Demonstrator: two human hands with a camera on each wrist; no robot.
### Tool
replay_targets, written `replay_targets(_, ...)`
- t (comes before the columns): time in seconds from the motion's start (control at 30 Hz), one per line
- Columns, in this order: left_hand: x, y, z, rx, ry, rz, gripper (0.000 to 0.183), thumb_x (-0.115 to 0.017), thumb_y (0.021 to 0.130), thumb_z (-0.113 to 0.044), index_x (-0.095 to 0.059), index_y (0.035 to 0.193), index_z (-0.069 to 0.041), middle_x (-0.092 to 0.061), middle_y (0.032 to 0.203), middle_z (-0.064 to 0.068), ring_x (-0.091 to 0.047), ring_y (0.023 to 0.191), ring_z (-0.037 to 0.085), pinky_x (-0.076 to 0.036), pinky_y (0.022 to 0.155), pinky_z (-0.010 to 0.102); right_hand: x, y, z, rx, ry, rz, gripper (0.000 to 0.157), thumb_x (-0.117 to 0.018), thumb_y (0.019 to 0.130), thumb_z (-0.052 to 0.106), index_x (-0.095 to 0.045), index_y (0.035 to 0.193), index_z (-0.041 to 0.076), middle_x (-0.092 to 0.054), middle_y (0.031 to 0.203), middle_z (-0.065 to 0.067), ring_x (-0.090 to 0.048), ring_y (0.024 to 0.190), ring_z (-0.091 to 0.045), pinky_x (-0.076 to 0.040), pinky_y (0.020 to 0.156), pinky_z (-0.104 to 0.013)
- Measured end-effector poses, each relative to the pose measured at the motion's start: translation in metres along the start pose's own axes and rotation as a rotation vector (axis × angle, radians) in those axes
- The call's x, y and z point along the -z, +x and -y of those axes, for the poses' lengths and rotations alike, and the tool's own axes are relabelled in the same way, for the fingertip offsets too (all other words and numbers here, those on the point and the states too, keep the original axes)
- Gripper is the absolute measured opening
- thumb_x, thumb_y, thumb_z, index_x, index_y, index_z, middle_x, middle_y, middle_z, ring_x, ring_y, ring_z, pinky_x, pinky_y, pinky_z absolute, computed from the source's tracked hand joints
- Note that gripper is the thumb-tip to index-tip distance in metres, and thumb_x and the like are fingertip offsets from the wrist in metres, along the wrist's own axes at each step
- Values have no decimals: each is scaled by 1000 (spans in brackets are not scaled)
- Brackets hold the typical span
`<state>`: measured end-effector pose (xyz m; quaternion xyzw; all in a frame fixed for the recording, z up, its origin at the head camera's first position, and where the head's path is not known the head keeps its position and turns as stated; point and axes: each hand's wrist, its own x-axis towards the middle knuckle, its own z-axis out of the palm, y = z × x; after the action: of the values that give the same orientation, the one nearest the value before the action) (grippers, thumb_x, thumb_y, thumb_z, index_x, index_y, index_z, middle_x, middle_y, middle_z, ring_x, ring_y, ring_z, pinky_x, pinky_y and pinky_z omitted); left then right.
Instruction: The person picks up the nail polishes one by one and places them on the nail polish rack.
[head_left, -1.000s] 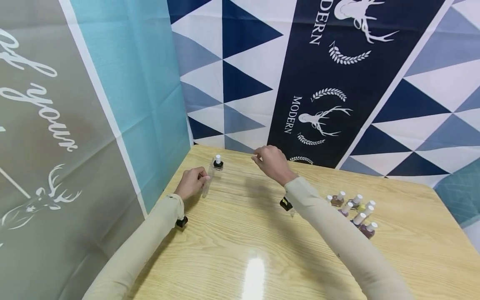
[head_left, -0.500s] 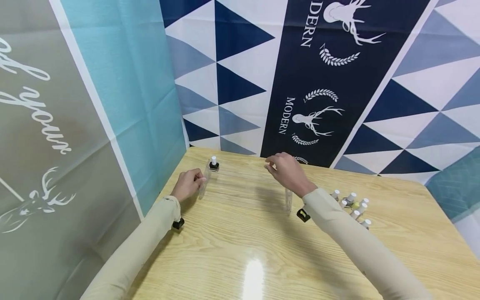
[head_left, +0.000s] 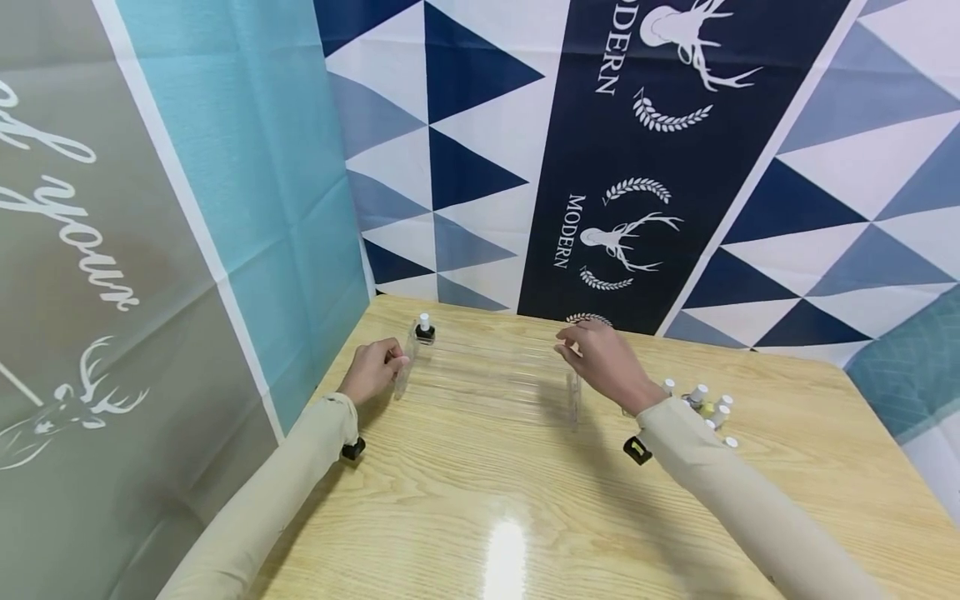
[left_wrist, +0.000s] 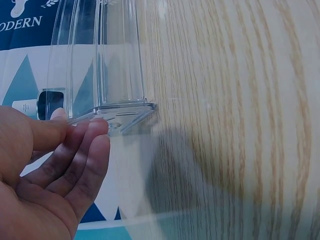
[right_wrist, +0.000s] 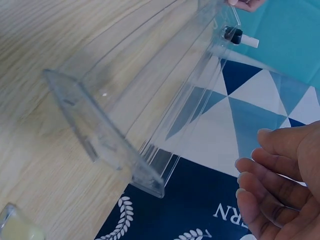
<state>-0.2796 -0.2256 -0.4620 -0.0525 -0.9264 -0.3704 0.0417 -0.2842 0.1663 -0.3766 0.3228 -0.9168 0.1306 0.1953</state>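
Observation:
A clear acrylic tiered rack lies on the wooden table near the back wall, see-through and hard to outline. My left hand pinches its left end panel between thumb and fingers, as the left wrist view also shows. On the rack's back tier at the left end stands a black nail polish bottle with a white cap. My right hand hovers by the rack's right end, fingers loosely bent and holding nothing. In the right wrist view, that hand is apart from the rack's end panel.
Several nail polish bottles with white caps stand to the right, partly behind my right forearm. A pale yellow bottle shows at the right wrist view's corner. Patterned cloth hangs behind the wooden table, with more cloth on the left side.
My right hand has moved right, from above the rack's middle to its right end. My left hand keeps its pinch on the rack. The head view has shifted slightly.

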Motion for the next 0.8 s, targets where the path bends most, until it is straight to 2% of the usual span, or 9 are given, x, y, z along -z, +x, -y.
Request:
replay_targets(0.27, 0, 0, 2, -6, 6, -6, 17, -64, 104, -14, -61, 88, -9, -61, 69, 4, -55, 61, 19, -44, 56, 33, 9, -21, -11, -42, -13, 21, 15, -78, 93, 10, -77, 103, -1, -74, 92, -10, -69, 84, -27, -57, 73, -44)
replay_targets(0.53, 1, -1, 3, -20, -6, 1, 16, -64, 104, -12, -64, 91, -2, -63, 69, 3, -60, 61, 17, -51, 59, 34, 16, -40, -24, -59, -25, 32, 17, -76, 93, 10, -76, 104, -3, -74, 91, -12, -69, 83, -29, -57, 72, -46)
replay_targets(0.8, 1, 1, 2, -34, -12, 9, 17, -63, 104, -12, -64, 90, -3, -62, 68, 3, -59, 60, 18, -48, 57, 34, 25, -61, -38, -134, -38, 62, 18, -74, 96, 13, -76, 106, -1, -75, 99, -15, -68, 79, -26, -57, 68, -44)
